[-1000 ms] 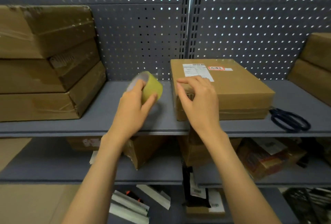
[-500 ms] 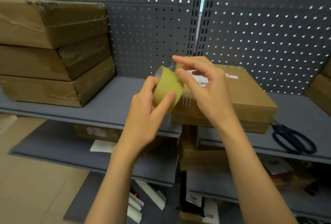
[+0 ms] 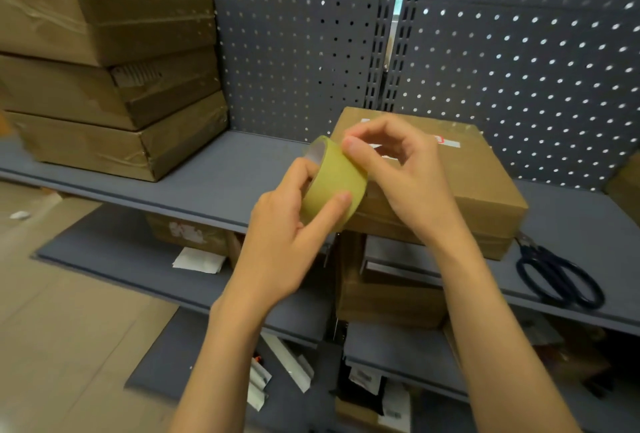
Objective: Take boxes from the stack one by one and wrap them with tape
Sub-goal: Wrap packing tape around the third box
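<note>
— Both hands have come up off the shelf since a second ago: the left hand (image 3: 282, 224) then held the tape roll (image 3: 334, 183) low beside the box, and the right hand (image 3: 401, 173) was resting on the box's near corner. Now they meet in front of that corner.

— What does the grip look like?

— The left grip is closed around the roll, thumb across its yellow outer band, fingers at the far rim near the core. The right grip is a pinch: thumb and forefinger bear on the top of the roll's band, and I judge they are hunting for the tape's loose end, though no free end shows.

— And the box to be wrapped?

— The box (image 3: 481, 186) lies flat on the shelf (image 3: 221, 169), just behind and to the right of the roll, labels up. Its long axis runs away from the person toward the pegboard wall (image 3: 519, 69). Its near left corner is right behind the roll, so a strip should be pulled rightward and away; the right hand is the nearer one to lay it down.

— What surrounds it?

— A stack (image 3: 110, 69) of three taped boxes sits well apart on the left of the same shelf. Scissors (image 3: 557, 280) lie near the box's right front corner, within the right hand's reach. Lower shelves hold more cartons and papers.
</note>
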Demonstrator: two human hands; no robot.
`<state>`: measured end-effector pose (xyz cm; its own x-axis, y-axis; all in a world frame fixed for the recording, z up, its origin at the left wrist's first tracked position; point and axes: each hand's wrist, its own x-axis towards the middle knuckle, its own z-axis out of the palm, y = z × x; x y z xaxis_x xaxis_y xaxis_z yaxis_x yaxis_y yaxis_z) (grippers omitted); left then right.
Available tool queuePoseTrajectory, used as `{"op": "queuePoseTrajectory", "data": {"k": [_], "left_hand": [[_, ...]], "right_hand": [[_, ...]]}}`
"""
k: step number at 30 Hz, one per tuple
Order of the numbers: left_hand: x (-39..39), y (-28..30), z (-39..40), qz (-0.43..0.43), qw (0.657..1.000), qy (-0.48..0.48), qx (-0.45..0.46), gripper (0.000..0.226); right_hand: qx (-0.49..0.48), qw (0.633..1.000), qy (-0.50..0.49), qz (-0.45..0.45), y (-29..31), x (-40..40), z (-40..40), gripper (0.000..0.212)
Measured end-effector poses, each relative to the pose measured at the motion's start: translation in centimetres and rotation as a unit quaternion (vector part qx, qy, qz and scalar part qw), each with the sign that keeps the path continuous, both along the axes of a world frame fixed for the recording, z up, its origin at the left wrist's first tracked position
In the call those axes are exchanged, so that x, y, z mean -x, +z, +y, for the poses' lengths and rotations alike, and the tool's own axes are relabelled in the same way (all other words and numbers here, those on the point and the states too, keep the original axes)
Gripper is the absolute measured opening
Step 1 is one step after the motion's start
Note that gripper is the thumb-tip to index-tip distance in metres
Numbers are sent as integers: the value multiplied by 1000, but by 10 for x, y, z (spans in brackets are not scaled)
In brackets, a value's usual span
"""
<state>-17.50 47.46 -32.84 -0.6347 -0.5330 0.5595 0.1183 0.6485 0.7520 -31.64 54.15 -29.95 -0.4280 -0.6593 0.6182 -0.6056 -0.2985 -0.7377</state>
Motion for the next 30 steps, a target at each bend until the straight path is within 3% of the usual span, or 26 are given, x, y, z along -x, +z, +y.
{"op": "queuePoseTrajectory", "data": {"k": [6, 13, 16, 21, 26, 30], "left_hand": [[-7, -7, 8, 11, 990, -70, -123, 17], [-11, -4, 5, 20, 970, -117, -214, 22], [-8, 0, -2, 12, 967, -107, -229, 17], [-4, 6, -9, 14, 957, -88, -277, 11], [-8, -3, -17, -15, 967, -21, -254, 20], [-16, 7, -10, 3, 973, -53, -224, 20]], "right_hand": [[-28, 999, 32, 16, -11, 1, 2, 8], [-16, 992, 79, -99, -18, -9, -7, 5], [10, 991, 44, -127, -21, -14, -15, 11], [54, 995, -80, -27, -20, -30, -24, 11], [79, 986, -107, 104, -3, -46, -22, 14], [101, 982, -139, 77, 8, -39, -29, 12]]}}
